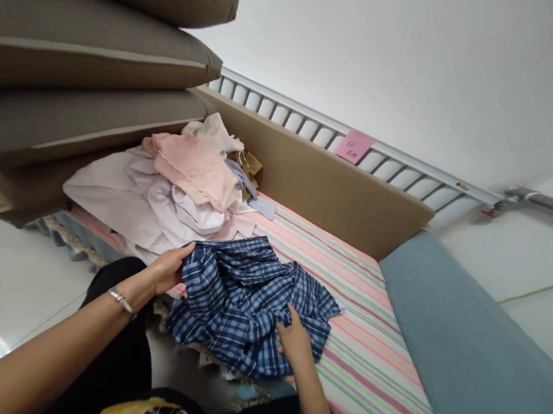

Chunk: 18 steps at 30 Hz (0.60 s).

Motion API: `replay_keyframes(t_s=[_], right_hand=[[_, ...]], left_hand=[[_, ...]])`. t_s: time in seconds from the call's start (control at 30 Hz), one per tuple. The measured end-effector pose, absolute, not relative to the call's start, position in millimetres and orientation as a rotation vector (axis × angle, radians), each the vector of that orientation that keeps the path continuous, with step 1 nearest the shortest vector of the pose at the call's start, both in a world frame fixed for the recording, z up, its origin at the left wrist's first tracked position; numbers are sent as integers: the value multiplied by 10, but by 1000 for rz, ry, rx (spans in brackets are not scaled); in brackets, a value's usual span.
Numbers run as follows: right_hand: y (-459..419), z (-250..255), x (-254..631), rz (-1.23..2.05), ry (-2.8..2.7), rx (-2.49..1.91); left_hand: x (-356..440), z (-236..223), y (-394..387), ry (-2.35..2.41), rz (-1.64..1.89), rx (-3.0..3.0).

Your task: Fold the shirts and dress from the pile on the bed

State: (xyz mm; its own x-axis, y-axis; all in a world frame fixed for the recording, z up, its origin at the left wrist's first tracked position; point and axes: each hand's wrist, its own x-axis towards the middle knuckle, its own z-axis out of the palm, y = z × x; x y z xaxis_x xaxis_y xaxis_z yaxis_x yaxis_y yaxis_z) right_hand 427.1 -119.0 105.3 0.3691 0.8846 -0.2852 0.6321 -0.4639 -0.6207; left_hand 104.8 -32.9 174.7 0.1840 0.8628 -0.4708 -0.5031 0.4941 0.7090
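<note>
A crumpled blue plaid shirt [245,297] lies on the striped sheet [364,352] near the bed's front edge. My left hand [171,268], a bracelet on its wrist, grips the shirt's left edge with fingers closed on the cloth. My right hand [295,340] lies on the shirt's right part, and its fingers pinch the fabric. Behind the shirt sits a pile of pale clothes [172,194], pink and white.
Stacked grey-brown cushions [83,56] overhang at the upper left. A brown headboard panel [329,186] runs behind the bed, with a white rail and a pink note [353,146] above. A blue cushion [469,365] lies along the right. White floor is at left.
</note>
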Motion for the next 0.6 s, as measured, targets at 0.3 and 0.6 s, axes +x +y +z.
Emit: replay_keyframes(t_s=[0.3, 0.6], right_hand=[[-1246, 1413, 4710, 886, -1289, -2191], [-2369, 2440, 5161, 358, -951, -1994]], left_hand=[[641, 2249, -55, 1018, 1126, 651], [443, 2758, -154, 914, 1200, 788]])
